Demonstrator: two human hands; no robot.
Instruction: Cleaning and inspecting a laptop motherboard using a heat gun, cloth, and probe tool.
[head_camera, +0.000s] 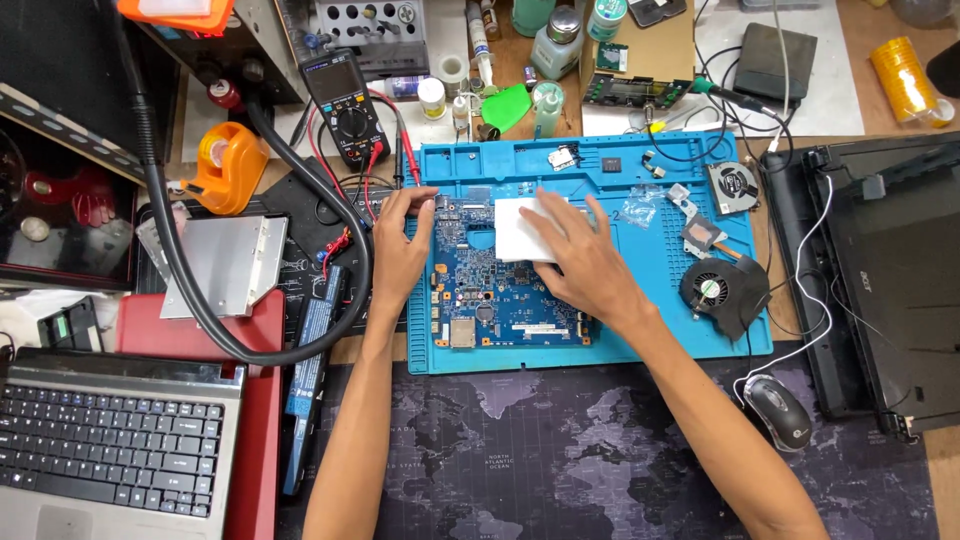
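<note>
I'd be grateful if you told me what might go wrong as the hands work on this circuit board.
The right hand presses a white pad onto the blue circuit board; small parts could snag. The left hand only steadies one edge, so the board might slide. The multimeter leads nearby could catch.

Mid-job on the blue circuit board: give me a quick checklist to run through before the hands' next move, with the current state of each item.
1. Circuit board lies flat on the blue work mat: ok.
2. Left hand steadies the board's left edge: ok.
3. Right hand presses the white pad onto the board's upper middle: ok.
4. Cooling fan sits on the mat right of the board, apart from the right hand: ok.
5. Multimeter leads lie close to the left hand: not ok, possible snag.
6. Board free of power: cannot tell.
</note>
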